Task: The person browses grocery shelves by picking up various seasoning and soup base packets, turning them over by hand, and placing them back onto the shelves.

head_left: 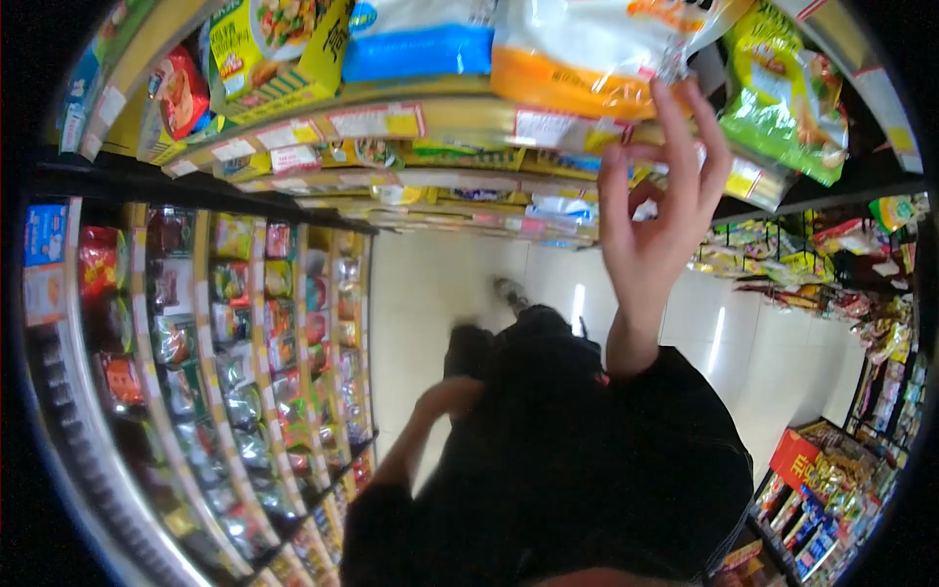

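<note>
My right hand (665,210) is raised to the top shelf, its fingers apart and the thumb standing away from them. The fingertips are at the lower right corner of a white and orange bag (587,59); whether they touch it I cannot tell. A green pouch (787,98) stands just right of the fingers, and a white and blue bag (419,44) is left of the orange one. My left hand (452,396) is low at my side, against my black clothing; its fingers are blurred and partly hidden.
Price tags line the shelf edge (377,122) before me. A tall shelf rack (205,372) with packaged food runs along the left. Hanging snack packs (831,235) and a red display box (797,460) are on the right. Pale floor tiles (430,284) lie below.
</note>
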`<state>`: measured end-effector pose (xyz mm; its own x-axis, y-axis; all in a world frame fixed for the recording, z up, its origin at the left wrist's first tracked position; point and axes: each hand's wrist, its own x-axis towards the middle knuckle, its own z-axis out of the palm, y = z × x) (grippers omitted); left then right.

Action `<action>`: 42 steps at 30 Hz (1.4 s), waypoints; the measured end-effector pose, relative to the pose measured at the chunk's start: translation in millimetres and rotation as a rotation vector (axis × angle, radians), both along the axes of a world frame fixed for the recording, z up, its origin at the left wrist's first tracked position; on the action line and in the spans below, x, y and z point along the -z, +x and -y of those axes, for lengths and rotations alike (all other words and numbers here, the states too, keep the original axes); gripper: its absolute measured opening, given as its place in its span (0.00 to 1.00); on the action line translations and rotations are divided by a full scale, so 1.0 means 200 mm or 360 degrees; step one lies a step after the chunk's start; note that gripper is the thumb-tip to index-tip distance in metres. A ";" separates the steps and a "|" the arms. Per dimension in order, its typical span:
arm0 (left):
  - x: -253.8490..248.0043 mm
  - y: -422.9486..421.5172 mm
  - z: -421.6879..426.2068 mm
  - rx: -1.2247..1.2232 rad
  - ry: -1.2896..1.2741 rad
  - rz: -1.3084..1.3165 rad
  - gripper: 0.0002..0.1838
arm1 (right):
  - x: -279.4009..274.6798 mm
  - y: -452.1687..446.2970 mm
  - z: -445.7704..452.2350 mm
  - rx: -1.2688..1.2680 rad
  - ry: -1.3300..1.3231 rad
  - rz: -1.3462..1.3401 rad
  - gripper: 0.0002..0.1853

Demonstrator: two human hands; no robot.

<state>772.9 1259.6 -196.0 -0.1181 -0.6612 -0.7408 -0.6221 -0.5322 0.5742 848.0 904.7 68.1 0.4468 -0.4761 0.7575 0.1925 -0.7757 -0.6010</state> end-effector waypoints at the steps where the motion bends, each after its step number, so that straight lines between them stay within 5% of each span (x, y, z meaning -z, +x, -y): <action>1: -0.07 0.08 0.04 0.0044 -0.0055 0.0038 0.19 | -0.01 0.01 -0.01 0.0085 -0.0103 -0.0038 0.29; 6: -0.15 0.34 0.07 0.0260 -0.0117 -0.0096 0.19 | -0.16 0.06 -0.16 0.0396 -0.0135 -0.0373 0.31; 9: -0.34 0.41 0.09 0.0497 0.0174 -0.0093 0.18 | -0.23 0.12 -0.23 0.0558 -0.0137 -0.0423 0.30; 12: -0.08 0.42 -0.22 0.0376 -0.0315 -0.0212 0.17 | -0.22 0.14 -0.19 0.0552 -0.0309 -0.0326 0.28; 17: -0.20 0.44 -0.47 0.0291 -0.0242 -0.0294 0.12 | -0.17 0.18 -0.21 0.0730 -0.0633 -0.0074 0.21; 20: -0.15 0.47 -0.69 0.0129 -0.0432 -0.0336 0.09 | -0.20 0.18 -0.30 0.0507 -0.0213 0.0053 0.20; 22: -0.19 0.51 -0.76 0.0011 -0.0488 -0.0360 0.10 | -0.17 0.17 -0.30 0.0607 -0.0473 0.0010 0.20; 28: -0.29 0.69 -0.73 -0.0013 -0.0547 -0.0637 0.17 | 0.10 -0.05 -0.45 0.0608 -0.0305 -0.0010 0.18; 32: -0.46 0.88 -0.56 -0.1111 -0.0961 -0.0733 0.19 | 0.31 -0.34 -0.79 0.0663 -0.0235 -0.0166 0.20; 33: -0.45 0.91 -0.49 -0.1482 -0.1138 -0.1132 0.25 | 0.37 -0.41 -0.88 0.0510 -0.0151 -0.0263 0.20; 35: -0.73 0.92 -0.29 -0.1581 -0.1238 -0.1390 0.27 | 0.47 -0.49 -1.01 0.0227 0.0010 -0.0445 0.19; 38: -0.61 0.82 -0.06 -0.1674 -0.1405 -0.1367 0.27 | 0.60 -0.46 -1.12 -0.0165 0.0079 -0.0786 0.15; 42: -0.58 0.78 -0.01 -0.2025 -0.1331 -0.1176 0.28 | 0.39 -0.40 -1.00 -0.0635 0.0199 -0.1222 0.13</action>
<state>928.4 1261.8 -80.3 0.6230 -0.7566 -0.1983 0.4407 0.1301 0.8882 768.7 1104.0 -10.3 0.9631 -0.2349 0.1315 -0.0575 -0.6566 -0.7520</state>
